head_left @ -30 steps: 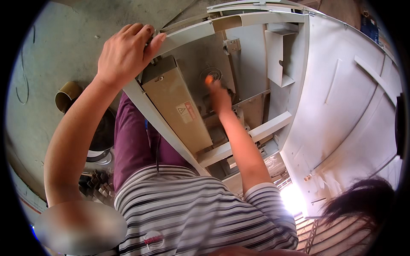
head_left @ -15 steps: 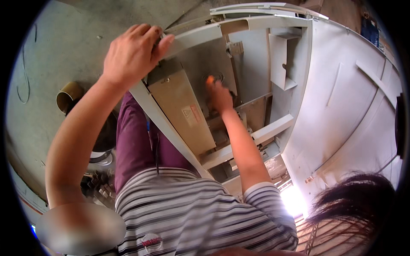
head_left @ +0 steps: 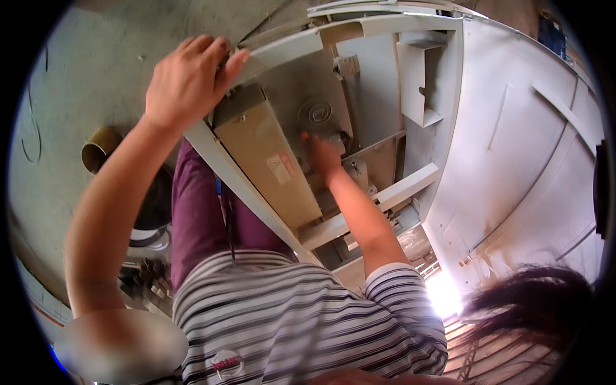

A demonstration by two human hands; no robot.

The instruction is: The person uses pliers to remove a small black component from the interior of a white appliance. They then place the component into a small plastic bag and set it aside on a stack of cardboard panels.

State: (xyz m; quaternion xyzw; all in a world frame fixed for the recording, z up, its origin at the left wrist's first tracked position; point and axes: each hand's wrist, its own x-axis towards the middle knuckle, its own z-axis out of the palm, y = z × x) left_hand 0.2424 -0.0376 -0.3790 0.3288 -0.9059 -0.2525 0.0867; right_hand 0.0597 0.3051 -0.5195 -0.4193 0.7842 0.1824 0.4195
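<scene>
My left hand (head_left: 192, 80) is closed over the far left corner of a metal cabinet's pale frame (head_left: 279, 56), fingers curled round the edge and thumb along its top. Inside the open cabinet, my right hand (head_left: 324, 158) reaches down beside a long beige cover box (head_left: 266, 160) with a warning label. Its fingers are bent and partly in shadow; a small orange spot shows at their tip. What they hold, if anything, I cannot make out. Just beyond the fingers, a thin spiral coil (head_left: 319, 113) lies against the inner plate. A small metal bracket (head_left: 346, 66) is fixed farther up.
A white cross rail (head_left: 407, 187) spans the cabinet near my right forearm. Large white panels (head_left: 507, 141) stand on the right. A bent white sheet bracket (head_left: 420, 83) sits inside the cabinet. On the concrete floor at left lies a brownish cylinder (head_left: 99, 149).
My right hand has drawn back toward me and slightly left, uncovering the spiral coil. My left hand keeps its grip on the frame; the whole view has shifted slightly.
</scene>
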